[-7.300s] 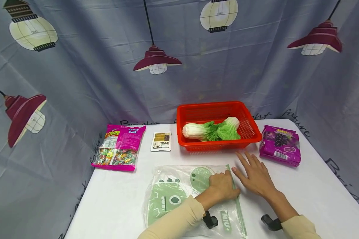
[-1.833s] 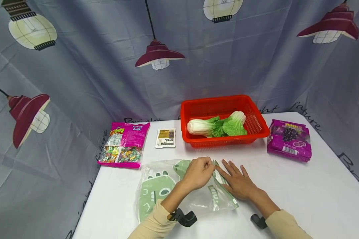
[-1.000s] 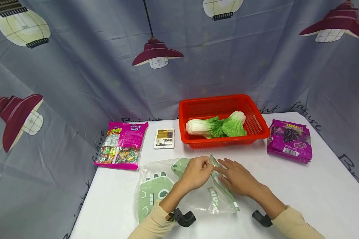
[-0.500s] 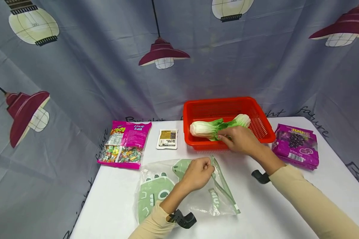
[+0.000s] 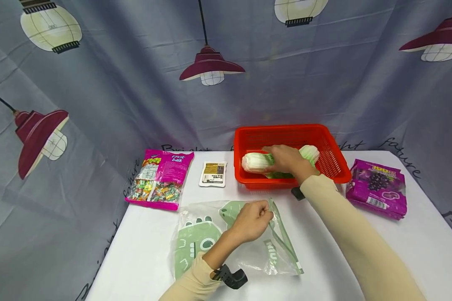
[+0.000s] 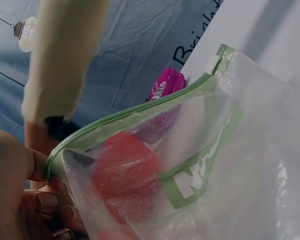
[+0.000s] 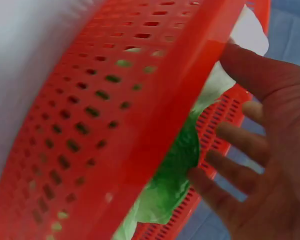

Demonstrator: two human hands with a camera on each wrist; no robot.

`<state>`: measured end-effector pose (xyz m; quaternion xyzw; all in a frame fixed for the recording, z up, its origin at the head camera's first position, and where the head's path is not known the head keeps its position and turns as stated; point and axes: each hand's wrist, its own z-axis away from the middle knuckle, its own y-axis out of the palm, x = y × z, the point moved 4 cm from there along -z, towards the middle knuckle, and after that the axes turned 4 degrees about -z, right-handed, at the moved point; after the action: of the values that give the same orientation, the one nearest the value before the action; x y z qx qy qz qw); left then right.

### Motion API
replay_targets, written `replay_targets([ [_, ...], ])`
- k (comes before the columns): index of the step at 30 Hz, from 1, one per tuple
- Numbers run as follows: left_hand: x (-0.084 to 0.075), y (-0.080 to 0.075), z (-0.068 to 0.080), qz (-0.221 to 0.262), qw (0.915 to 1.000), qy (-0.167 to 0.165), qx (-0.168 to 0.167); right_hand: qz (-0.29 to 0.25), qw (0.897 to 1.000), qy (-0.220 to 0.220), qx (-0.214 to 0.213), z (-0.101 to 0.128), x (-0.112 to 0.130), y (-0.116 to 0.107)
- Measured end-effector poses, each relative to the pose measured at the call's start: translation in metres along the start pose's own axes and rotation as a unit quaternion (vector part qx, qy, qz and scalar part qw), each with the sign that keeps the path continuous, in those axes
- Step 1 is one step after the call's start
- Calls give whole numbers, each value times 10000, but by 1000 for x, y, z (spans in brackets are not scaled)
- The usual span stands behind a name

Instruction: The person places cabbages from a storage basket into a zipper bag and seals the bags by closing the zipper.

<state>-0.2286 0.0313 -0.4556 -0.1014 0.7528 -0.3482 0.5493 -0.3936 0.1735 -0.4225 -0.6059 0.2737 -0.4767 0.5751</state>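
Note:
My left hand (image 5: 251, 221) pinches the zip edge of a clear zip bag (image 5: 239, 257) with green dinosaur prints, lying on the table. In the left wrist view, the bag's green zipper (image 6: 140, 106) runs from the pinching fingers to a white slider, and its mouth gapes. My right hand (image 5: 286, 159) is over the red basket (image 5: 245, 182), above the left napa cabbage (image 5: 254, 162). In the right wrist view its fingers (image 7: 240, 140) are spread and the thumb is at the cabbage's white end. A second cabbage (image 5: 309, 153) lies to the right, partly hidden by the hand.
A pink bag of candy (image 5: 160, 179) lies at the left, with a small white-and-brown packet (image 5: 213, 174) beside it. Purple grape-printed packages (image 5: 376, 188) lie right of the basket. A grey printed curtain (image 5: 154, 83) hangs behind the white table (image 5: 147, 251).
My right hand has left the bag's zip edge, reached into the basket and shifted left over the left cabbage. The left hand keeps its pinch on the bag, whose mouth has parted.

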Motion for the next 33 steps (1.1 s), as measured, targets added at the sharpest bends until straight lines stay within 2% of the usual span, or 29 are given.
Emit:
replay_targets([
  [7,0,3,2,-103,9999,51,54,258,9972,374,591,-15,11,4],
  [17,-1,4,1,-163,9998,92,59,37,9951,714,679,-17,16,10],
  [25,0,3,1,-217,9998,18,28,-175,9977,528,397,-25,4,17],
  [29,2,1,1,-142,9998,-111,11,-455,9978,481,-38,-28,-1,13],
  [33,5,-3,0,-174,9997,-147,-125,-948,9929,434,-570,-22,4,-3],
])
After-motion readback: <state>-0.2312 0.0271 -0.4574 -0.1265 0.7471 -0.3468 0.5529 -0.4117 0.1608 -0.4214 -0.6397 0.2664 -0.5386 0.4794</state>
